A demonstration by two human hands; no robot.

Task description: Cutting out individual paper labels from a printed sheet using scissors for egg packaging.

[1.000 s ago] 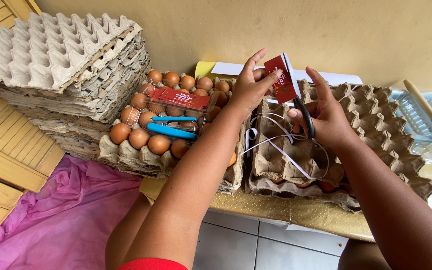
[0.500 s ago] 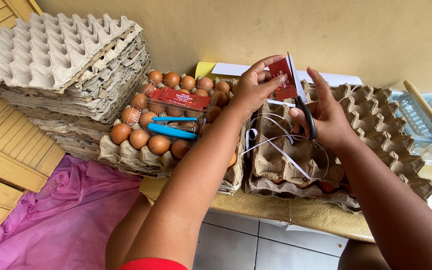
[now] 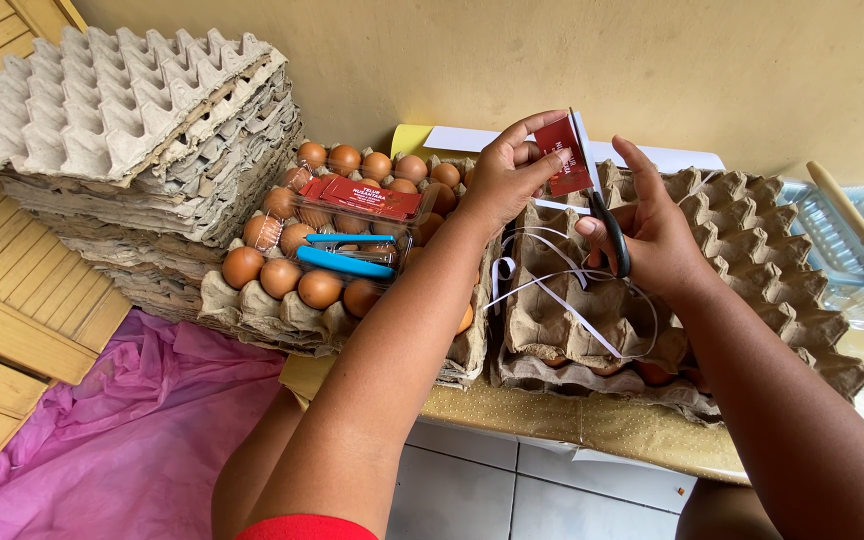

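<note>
Against a yellow wall, over grey egg trays [image 3: 752,260], a red label [image 3: 562,155] is pinched by the left hand [image 3: 507,180]; scissors [image 3: 602,215], gripped by the right hand [image 3: 652,235], have advanced into it since earlier.

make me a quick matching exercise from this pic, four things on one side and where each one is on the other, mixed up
Things:
1. red card
2. scissors
3. blue stapler
4. empty egg trays

Places:
A. stacked high at far left
B. lying on the clear egg box
C. in the right hand
D. pinched in the left hand

Pairs: 1-D, 2-C, 3-B, 4-A
</note>
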